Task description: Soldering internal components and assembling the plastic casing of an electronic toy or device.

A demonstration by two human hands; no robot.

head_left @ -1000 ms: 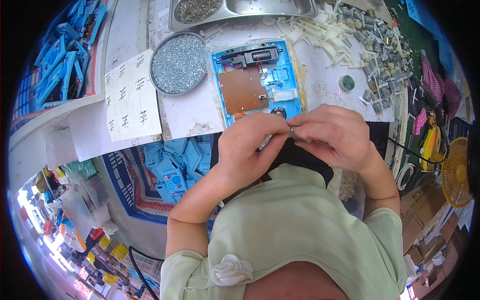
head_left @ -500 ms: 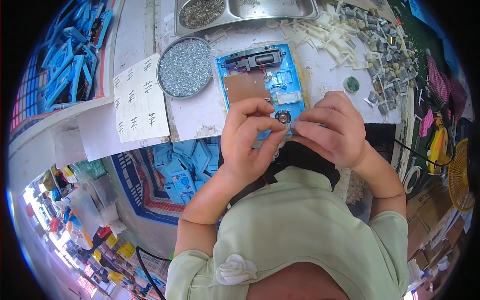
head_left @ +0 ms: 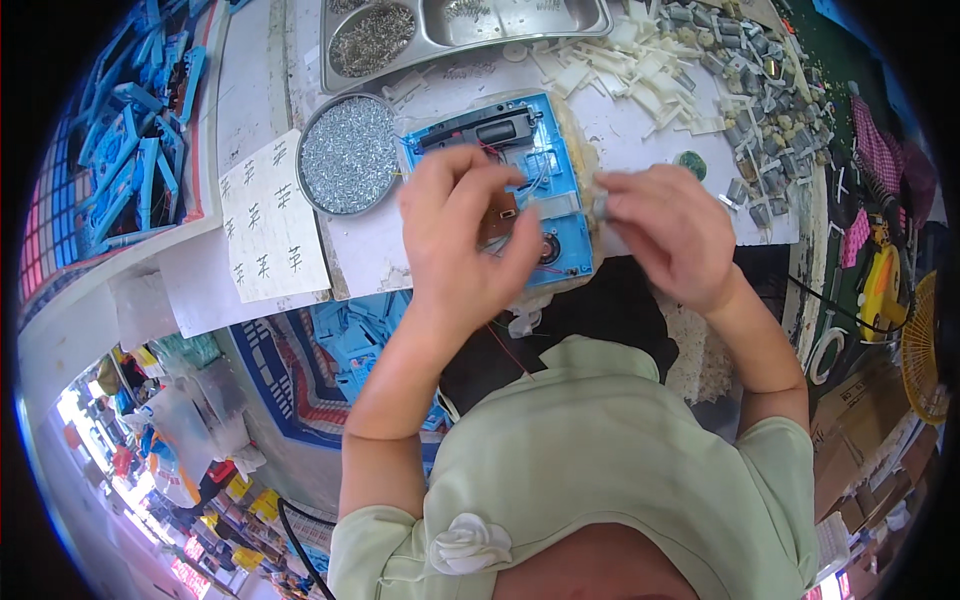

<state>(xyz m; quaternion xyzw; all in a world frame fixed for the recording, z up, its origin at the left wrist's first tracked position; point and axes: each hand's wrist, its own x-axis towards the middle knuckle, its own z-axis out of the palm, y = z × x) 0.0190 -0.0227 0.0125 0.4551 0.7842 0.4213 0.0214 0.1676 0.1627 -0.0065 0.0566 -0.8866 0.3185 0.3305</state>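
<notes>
An open blue plastic housing (head_left: 566,180) lies on the table under my hands. It holds a black mechanism (head_left: 495,132), a brown circuit board (head_left: 497,218), a pale rectangular part (head_left: 557,206) and a small round speaker (head_left: 549,248) with a dark rim. My left hand (head_left: 462,235) hovers over the board's side of the housing, fingers apart, hiding much of the board. Just off the right edge, the fingertips of my right hand (head_left: 672,230) are pinched around a small grey piece (head_left: 600,207); motion blur hides its kind. A thin red wire (head_left: 510,352) hangs below the housing.
A round tray of small metal screws (head_left: 348,155) stands left of the housing, beside a handwritten sheet (head_left: 272,225). Behind is a steel tray (head_left: 470,45) with small metal parts. White plastic pieces (head_left: 620,75) and grey motors (head_left: 760,130) are heaped right. Blue casings (head_left: 345,335) fill a crate below.
My hands have moved apart; the left rose up and leftward over the housing, the right shifted slightly upward. The housing has turned a little and slid left.
</notes>
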